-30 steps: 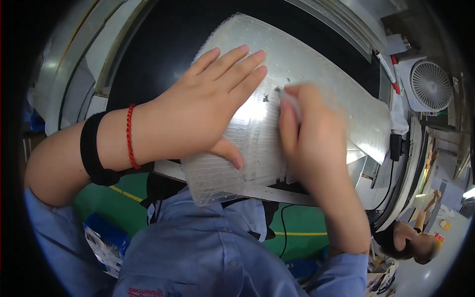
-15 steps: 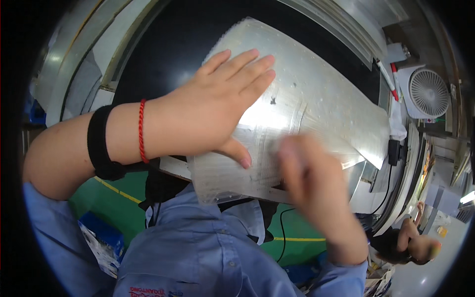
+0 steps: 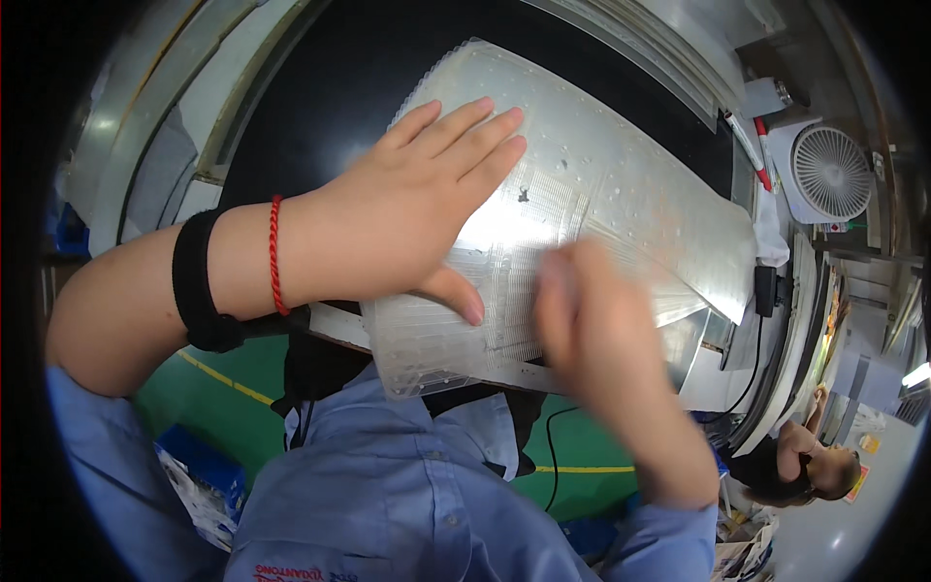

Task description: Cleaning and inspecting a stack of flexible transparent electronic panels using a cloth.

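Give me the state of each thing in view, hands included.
Left hand: spread flat on the plastic sheets
Right hand: curled, blurred; anything held can't be told
Plastic sheets: layered, spotted
Fan: running or stopped, can't tell
Black band: worn
Red bracelet: worn

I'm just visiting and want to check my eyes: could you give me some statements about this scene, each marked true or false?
1. The left hand is spread over the clear plastic sheets. True.
2. The red bracelet and the black band are on different arms. False: both are on the left arm.
3. The right hand looks blurred. True.
4. The fan is black. False: it is white.
5. The floor is bright red. False: it is green, with yellow lines.
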`<state>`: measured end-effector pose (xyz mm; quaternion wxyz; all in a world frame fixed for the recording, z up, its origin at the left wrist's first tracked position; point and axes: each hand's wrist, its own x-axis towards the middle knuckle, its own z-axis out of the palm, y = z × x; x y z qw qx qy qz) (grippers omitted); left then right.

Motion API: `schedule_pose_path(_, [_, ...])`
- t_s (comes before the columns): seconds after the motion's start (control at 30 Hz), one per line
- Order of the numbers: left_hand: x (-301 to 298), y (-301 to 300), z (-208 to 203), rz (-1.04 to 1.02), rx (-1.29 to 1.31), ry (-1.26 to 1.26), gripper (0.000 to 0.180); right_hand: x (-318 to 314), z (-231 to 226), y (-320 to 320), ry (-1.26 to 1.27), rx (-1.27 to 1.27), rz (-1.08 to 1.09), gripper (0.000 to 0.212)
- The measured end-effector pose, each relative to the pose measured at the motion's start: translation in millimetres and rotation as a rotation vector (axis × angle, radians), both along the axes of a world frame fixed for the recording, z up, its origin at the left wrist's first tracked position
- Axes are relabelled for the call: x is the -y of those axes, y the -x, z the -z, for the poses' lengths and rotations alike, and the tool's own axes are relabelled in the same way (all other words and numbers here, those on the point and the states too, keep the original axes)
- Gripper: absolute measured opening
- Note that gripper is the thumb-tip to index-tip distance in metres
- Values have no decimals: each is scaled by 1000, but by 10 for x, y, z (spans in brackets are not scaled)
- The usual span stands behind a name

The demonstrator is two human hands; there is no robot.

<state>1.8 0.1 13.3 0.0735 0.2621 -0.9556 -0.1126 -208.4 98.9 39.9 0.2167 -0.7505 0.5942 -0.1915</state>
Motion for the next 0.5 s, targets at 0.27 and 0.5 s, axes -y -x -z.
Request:
schedule_pose_path(0.27, [-11,14,-35,-4,0,4,121,200,-37,108,85,-4,109,17])
schedule_pose_path(0.5, [-35,29,3,11,11,0,122,104,-87,64,64,29,101,10])
